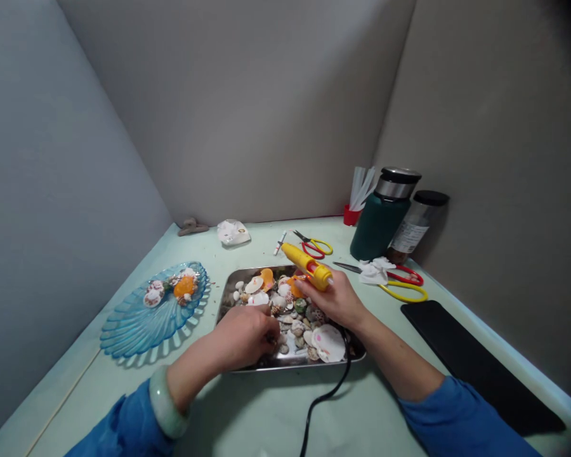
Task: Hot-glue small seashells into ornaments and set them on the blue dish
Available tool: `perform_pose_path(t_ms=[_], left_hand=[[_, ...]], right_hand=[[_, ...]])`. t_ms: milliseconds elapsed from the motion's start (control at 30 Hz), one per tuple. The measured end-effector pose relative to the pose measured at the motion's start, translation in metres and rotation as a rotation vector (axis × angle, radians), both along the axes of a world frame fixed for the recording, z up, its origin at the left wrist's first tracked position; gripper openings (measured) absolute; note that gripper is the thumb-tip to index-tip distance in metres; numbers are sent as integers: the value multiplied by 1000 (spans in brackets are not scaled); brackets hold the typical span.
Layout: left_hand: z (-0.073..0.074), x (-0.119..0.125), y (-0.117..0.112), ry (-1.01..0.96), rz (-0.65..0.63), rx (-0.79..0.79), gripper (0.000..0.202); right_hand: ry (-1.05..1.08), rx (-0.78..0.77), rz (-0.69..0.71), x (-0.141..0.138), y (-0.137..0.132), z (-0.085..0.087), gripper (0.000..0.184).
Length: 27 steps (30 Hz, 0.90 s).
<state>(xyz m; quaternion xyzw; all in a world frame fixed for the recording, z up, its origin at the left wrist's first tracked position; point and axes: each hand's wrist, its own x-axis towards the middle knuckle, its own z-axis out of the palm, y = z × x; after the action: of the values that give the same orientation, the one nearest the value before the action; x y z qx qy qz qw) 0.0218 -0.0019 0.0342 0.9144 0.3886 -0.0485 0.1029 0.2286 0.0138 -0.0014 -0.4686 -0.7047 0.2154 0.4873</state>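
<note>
My right hand grips a yellow glue gun over a steel tray full of several seashells. The gun's nozzle points up and to the left, and its black cord trails toward me. My left hand reaches into the tray's near left part with fingers curled among the shells; what they pinch is hidden. A pale green bangle sits on my left wrist.
A blue glass shell-shaped dish with a few shells lies left of the tray. Behind are two scissors, crumpled tissue, a green flask, a dark jar, a red cup. A black pad lies right.
</note>
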Motion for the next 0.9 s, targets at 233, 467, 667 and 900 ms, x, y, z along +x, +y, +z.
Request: perform_pose_path(t_ms=[233, 467, 667, 900], left_hand=[[-7, 8, 0, 30, -32, 45, 13], [8, 4, 9, -55, 99, 115, 15], [-4, 17, 24, 56, 154, 188, 24], [-17, 28, 24, 91, 152, 230, 17]], right_hand=[[-1, 8, 26, 0, 0, 1, 26], [4, 18, 23, 0, 0, 2, 28], [2, 35, 14, -1, 0, 3, 26], [6, 48, 14, 0, 1, 4, 22]])
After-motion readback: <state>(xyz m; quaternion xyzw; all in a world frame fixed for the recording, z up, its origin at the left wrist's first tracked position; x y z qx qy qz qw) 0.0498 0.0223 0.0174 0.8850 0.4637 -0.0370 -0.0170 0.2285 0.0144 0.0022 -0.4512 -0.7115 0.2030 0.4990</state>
